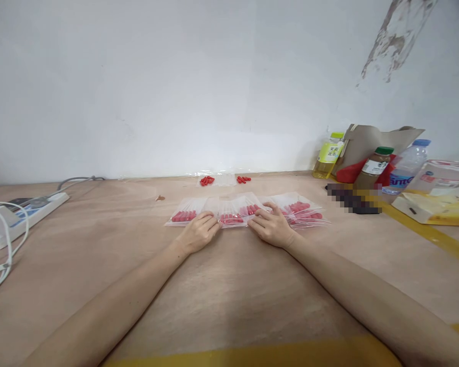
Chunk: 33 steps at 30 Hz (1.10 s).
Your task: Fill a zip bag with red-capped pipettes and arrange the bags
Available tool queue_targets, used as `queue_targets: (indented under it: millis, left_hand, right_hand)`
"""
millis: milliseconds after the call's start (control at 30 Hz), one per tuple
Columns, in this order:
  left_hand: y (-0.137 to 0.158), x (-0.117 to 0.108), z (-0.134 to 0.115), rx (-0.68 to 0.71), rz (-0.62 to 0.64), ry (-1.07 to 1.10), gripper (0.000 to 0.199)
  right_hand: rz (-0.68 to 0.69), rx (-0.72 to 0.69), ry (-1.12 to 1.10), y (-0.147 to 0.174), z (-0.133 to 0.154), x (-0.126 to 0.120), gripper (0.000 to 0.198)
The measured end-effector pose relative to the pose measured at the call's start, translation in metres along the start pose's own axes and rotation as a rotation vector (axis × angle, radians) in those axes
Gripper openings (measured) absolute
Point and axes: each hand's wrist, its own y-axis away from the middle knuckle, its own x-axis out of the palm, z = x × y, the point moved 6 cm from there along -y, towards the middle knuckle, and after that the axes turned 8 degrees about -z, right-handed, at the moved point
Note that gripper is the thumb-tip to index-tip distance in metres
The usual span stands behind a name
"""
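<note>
At mid-frame we press our left hand (pixel 198 232) and right hand (pixel 272 226), fingers flat and gripping nothing, on the row of clear bags of red pieces (pixel 231 213), judging them mid-arrangement.

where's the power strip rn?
Head view, far left: the white power strip lies on the table near the wall, left of the row of clear bags.

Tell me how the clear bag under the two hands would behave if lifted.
The clear bag looks like thin film, so probably floppy. Its small red pieces suggest it is light, and they may slide inside. Left hand and right hand press it flat.
</note>
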Motion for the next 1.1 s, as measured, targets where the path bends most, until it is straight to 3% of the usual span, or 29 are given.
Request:
queue_targets:
  millis: [167, 400, 667, 900, 1100]
  left_hand:
    - [0.003, 0.005, 0.001, -0.034, 0.002, 0.015, 0.024]
    - [0.002, 0.008, 0.001, -0.069, 0.006, 0.087, 0.024]
    - [0.000, 0.005, 0.001, -0.059, 0.036, 0.041, 0.027]
    - [-0.001, -0.003, 0.001, -0.092, -0.003, 0.058, 0.029]
    - [0.001, -0.003, 0.003, -0.153, 0.007, 0.123, 0.029]
  right_hand:
    - [0.012, 0.000, 0.039, -0.002, 0.000, 0.000, 0.025]
    - [0.014, 0.104, -0.025, -0.018, 0.009, 0.009, 0.017]
    - [-0.029, 0.009, -0.062, -0.037, 0.039, 0.033, 0.026]
    - [-0.084, -0.104, 0.035, -0.037, 0.041, 0.023, 0.027]
    - [0.002, -0.087, 0.022, -0.031, 0.032, 0.020, 0.028]
